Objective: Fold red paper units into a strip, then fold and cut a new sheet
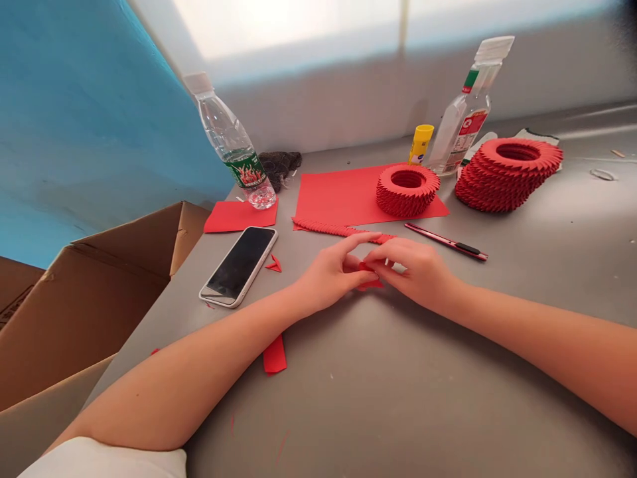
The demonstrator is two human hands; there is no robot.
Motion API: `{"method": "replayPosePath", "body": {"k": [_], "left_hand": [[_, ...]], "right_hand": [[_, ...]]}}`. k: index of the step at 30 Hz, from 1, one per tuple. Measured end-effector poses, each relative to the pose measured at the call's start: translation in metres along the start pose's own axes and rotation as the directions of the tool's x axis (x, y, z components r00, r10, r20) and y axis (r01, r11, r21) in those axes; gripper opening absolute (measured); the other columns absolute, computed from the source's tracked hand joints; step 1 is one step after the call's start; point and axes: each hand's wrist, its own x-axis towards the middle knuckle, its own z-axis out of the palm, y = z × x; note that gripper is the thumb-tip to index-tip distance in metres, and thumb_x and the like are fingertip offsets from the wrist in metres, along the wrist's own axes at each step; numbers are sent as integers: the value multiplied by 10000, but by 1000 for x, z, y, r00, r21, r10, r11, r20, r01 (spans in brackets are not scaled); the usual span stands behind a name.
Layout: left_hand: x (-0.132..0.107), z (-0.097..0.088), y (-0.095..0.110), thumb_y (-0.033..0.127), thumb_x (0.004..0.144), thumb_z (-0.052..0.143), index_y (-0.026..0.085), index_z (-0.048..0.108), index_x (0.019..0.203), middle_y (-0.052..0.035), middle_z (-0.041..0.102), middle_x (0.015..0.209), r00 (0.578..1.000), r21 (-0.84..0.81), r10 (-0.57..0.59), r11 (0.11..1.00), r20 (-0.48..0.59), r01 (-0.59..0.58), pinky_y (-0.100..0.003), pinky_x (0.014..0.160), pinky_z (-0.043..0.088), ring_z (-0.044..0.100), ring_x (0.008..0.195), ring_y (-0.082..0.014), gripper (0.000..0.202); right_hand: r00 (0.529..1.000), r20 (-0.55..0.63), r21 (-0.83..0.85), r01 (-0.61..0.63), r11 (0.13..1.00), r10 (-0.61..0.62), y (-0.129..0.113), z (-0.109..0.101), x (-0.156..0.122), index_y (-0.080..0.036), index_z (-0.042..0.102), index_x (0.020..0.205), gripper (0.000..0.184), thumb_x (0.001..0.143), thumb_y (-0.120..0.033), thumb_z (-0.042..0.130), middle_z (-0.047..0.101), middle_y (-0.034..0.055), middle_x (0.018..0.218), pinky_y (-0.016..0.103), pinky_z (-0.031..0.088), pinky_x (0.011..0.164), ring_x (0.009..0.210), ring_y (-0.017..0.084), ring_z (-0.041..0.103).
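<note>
**Two hands working folded red paper on a grey metal tabletop (pixel 398 398).** Clock positions are read from the hands, with 12 o'clock pointing away from the wearer. The left hand (pixel 336 272) and right hand (pixel 413 269) meet at centre, their fingers curled and closed, gripping a small folded red paper piece (pixel 371 284) between them. Its creased, pointed edges show below the fingertips. A pleated red paper strip (pixel 326 227) lies flat at 11 to 12 o'clock, its ridged length running to the fingertips. At 1 o'clock, a compact ring of interlocked red paper folds (pixel 407 191) sits on a smooth red paper sheet (pixel 338 199). A larger, tilted ring of the same serrated texture (pixel 507 174) lies at 2 o'clock. A slim craft knife (pixel 446 241) lies nearer, also at 2 o'clock. A glossy smartphone (pixel 239 267) rests at 9 o'clock, a ribbed plastic water bottle (pixel 231 143) stands at 10 o'clock, and a flat red paper offcut (pixel 275 354) lies at 8 o'clock.
</note>
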Motion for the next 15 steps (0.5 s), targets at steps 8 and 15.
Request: {"method": "replayPosePath", "body": {"k": [8,15], "left_hand": [[-1,-4,7,178,789,526,212,346,1313,-1,655,729,999,-132,-14,991,30,18,-282,735,488,620,720,-126,555],[1,-7,4,230,827,485,228,262,1359,-3,637,742,999,-142,29,990,25,-25,-305,780,477,602,752,-131,578]], "right_hand": [[969,58,-161,246,956,-240,9,-5,-3,-223,621,844,201,828,-135,440,657,51,824,327,473,741,806,167,586],[998,61,49,-20,999,17,1,-8,-1,-220,643,899,198,816,-172,470,661,40,864,295,481,686,811,164,593]]}}
